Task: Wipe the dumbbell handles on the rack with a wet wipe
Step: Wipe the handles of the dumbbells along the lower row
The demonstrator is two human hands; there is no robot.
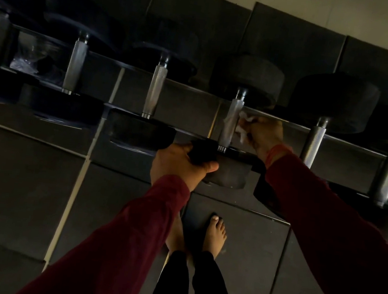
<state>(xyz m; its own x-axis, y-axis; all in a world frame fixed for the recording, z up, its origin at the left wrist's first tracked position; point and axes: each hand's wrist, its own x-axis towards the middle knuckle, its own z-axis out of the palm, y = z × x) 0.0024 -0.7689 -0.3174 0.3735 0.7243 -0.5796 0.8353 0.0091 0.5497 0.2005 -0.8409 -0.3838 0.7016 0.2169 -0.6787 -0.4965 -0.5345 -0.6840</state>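
The room is dim. The floor is covered in dark square mats, with pale seams running between them. The same dark mats carry on behind and beneath the rack to the far edge, where they meet a pale wall across the top of the view. A little light glints off the smooth mat surfaces.

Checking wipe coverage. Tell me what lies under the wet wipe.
The wet wipe, held by the right hand, lies on the knurled dumbbell handle. The metal beneath the wipe is covered, so I cannot judge it.
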